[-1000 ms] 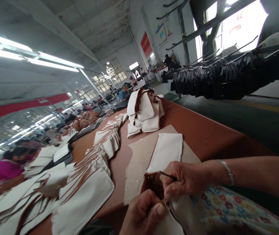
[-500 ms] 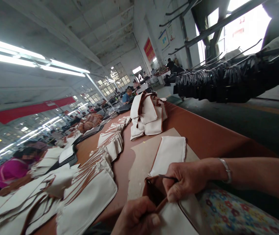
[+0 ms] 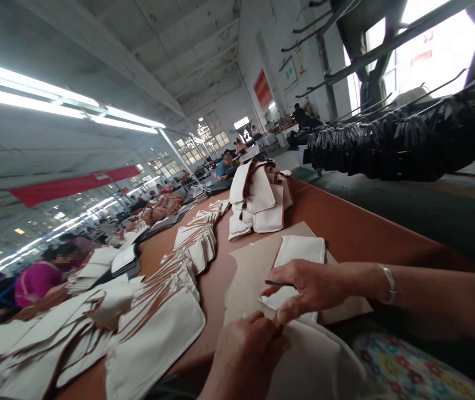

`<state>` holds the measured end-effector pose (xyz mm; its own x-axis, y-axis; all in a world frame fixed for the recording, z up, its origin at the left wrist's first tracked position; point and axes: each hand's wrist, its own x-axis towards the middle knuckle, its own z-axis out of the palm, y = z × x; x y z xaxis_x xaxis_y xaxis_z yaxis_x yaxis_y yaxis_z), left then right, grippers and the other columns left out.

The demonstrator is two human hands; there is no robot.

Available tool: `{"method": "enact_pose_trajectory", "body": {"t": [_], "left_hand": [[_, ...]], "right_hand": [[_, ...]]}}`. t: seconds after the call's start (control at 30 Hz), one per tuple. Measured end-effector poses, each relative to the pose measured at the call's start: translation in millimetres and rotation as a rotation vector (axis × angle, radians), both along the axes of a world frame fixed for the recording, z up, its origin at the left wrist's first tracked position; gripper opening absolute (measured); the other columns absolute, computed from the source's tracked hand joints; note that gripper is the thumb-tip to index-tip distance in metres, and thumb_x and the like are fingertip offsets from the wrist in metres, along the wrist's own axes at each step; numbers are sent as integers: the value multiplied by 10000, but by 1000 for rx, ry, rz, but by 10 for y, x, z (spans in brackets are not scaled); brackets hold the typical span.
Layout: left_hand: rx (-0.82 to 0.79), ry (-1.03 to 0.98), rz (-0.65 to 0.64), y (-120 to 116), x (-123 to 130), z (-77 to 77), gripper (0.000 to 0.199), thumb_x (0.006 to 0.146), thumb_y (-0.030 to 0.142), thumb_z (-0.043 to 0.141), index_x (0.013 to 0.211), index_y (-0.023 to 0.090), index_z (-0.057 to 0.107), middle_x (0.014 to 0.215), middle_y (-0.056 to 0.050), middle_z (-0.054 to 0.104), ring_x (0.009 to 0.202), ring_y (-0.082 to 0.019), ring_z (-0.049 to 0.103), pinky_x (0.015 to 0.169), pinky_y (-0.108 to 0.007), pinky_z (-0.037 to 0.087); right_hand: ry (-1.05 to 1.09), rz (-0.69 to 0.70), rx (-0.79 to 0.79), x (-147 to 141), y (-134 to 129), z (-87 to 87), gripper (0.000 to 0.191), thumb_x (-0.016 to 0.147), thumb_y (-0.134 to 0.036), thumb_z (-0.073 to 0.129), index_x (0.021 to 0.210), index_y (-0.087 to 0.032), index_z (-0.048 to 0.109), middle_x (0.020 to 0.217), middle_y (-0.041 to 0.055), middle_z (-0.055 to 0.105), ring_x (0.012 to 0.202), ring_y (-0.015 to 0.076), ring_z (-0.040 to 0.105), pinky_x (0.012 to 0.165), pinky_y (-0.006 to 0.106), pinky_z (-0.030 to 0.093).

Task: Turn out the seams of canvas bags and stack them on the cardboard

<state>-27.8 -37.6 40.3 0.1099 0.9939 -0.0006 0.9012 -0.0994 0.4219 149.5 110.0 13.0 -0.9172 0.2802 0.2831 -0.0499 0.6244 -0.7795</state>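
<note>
My left hand (image 3: 249, 347) is closed on the edge of a cream-white bag piece (image 3: 320, 358) in front of me. Its fingertips are partly hidden. My right hand (image 3: 314, 286), with a silver bangle at the wrist, has a thin dark pointed tool (image 3: 279, 284) tucked along its fingers. The tool's kind cannot be made out. The right thumb meets the bag piece's edge near the left fingers. Just beyond, a flat white panel (image 3: 301, 250) lies on a sheet of tan cardboard (image 3: 245, 272), partly covered by the right hand.
A brown-topped table (image 3: 345, 222) runs away from me. White pieces with brown edging stand in a pile (image 3: 262, 203). An overlapping row of white pieces (image 3: 158, 333) lies to the left. Black straps hang from a rack (image 3: 366, 158) at right. A person in magenta (image 3: 37, 283) works at left.
The bag piece was held with its brown inside opening showing; now its smooth white side faces up. My right hand has spread its fingers more, and the left has turned over the edge.
</note>
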Motion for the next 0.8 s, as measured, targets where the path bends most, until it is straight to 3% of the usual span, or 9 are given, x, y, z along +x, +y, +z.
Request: {"method": "enact_pose_trajectory", "body": {"t": [0.1,0.23,0.3,0.37,0.47,0.57,0.63,0.7,0.8], "left_hand": [[-50,-219,84,51,156,106,205,856,230,566,729,190,721,775,-48,664,730,-201,555,639,-280,336],[-351,-563,72,-88,5,49,399,902,418,549,663,136,699,621,-1,508,597,-130,378,553,-242,281],[-439,-686,46,-203,-207,-82,470,873,547,599,703,121,702,659,-4,494,612,-117,363,545,-229,247],[-526,-931,34,-301,-451,-247,504,781,617,692,703,120,664,714,-24,547,628,-114,421,579,-221,303],[-450,-1132,110,-391,-754,-422,493,636,560,849,804,154,624,735,-15,619,631,-115,505,606,-215,376],[-321,-1130,230,-446,-855,-394,454,634,465,884,846,163,619,744,-22,667,637,-127,561,581,-208,405],[-282,-1114,234,-469,-789,-301,426,640,431,888,843,153,637,739,-30,682,641,-132,576,573,-205,408],[-272,-1100,211,-461,-645,-221,421,623,410,901,842,145,658,731,-32,694,639,-132,579,575,-205,405],[-256,-1063,257,-379,-374,-194,430,568,392,928,805,142,670,668,-17,680,601,-128,561,558,-215,384]], "right_hand": [[34,147,-209,-239,-222,-36,589,662,-456,835,1139,-160,659,990,18,679,850,164,602,701,210,453],[-29,200,-343,-403,-314,-399,432,620,-397,861,891,-104,699,690,-36,601,622,92,497,539,172,390],[15,135,-466,-365,-276,-495,351,687,-395,817,800,-86,698,619,-34,564,552,66,450,484,160,347],[45,12,-565,-274,-221,-470,334,726,-407,786,810,-95,701,573,-44,533,475,50,413,416,151,303],[18,-141,-606,-129,-150,-334,362,771,-469,735,895,-131,695,504,-75,455,352,55,354,304,160,247],[60,-191,-642,-37,-84,-316,405,789,-536,694,888,-146,657,518,-76,445,330,65,359,276,172,249],[28,-196,-590,-1,-20,-394,409,829,-547,638,908,-146,646,536,-70,451,339,66,354,298,182,262],[-52,-173,-390,26,46,-471,365,855,-496,608,894,-136,657,571,-44,495,400,79,410,374,198,333],[-78,-164,-77,52,47,-425,229,793,-353,678,799,-124,677,767,44,617,687,151,572,642,253,461]]}}
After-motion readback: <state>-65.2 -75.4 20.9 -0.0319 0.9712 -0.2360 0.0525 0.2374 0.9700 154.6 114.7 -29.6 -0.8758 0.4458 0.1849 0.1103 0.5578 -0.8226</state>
